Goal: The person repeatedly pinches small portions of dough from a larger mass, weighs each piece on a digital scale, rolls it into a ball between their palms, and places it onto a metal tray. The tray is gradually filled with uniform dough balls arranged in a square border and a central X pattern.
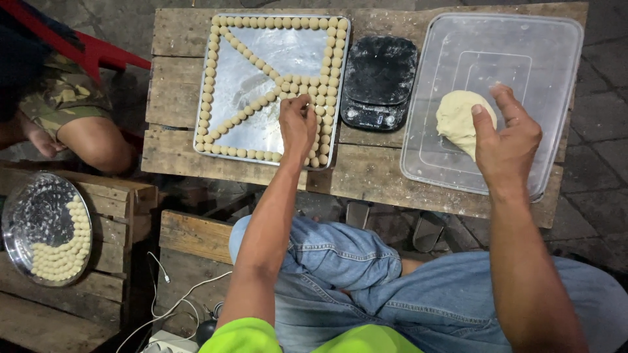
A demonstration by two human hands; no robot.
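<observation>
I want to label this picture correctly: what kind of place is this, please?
Probably an informal outdoor food-making spot, not a proper kitchen: a rough wooden pallet table on stone paving, a metal tray lined with dough balls, and a kitchen scale.

Soft even light, sharp focus, glare on the metal tray (pixel 261 59).

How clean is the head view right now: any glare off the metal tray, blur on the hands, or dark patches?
Head view: the square metal tray throws a pale sheen across its bare middle, though the dough balls stay readable; the left hand and the right hand on the dough lump look sharp; the clear tub is evenly lit; the lower left corner falls into shadow.
</observation>
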